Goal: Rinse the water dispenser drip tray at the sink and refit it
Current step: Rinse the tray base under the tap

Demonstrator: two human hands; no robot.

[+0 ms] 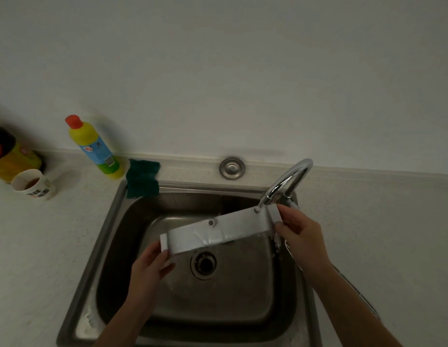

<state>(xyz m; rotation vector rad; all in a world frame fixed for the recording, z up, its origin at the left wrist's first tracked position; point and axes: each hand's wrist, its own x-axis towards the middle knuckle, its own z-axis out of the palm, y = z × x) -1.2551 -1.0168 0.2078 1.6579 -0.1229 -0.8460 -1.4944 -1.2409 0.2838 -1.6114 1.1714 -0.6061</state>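
A long white drip tray [218, 231] is held over the steel sink [112, 231], tilted with its right end higher, under the spout of the chrome tap [288, 181]. Water runs onto the tray near its right end and spills off below my right hand. My left hand [149, 267] grips the tray's lower left end. My right hand [299, 232] grips its upper right end. The drain [203, 264] lies directly beneath the tray.
On the counter at left stand a yellow detergent bottle [95, 146] with a red cap, a white mug [33, 184] and a dark-lidded jar [7, 156]. A green sponge cloth [142, 177] hangs over the sink's back left rim. A round steel cap [232, 168] sits behind the sink.
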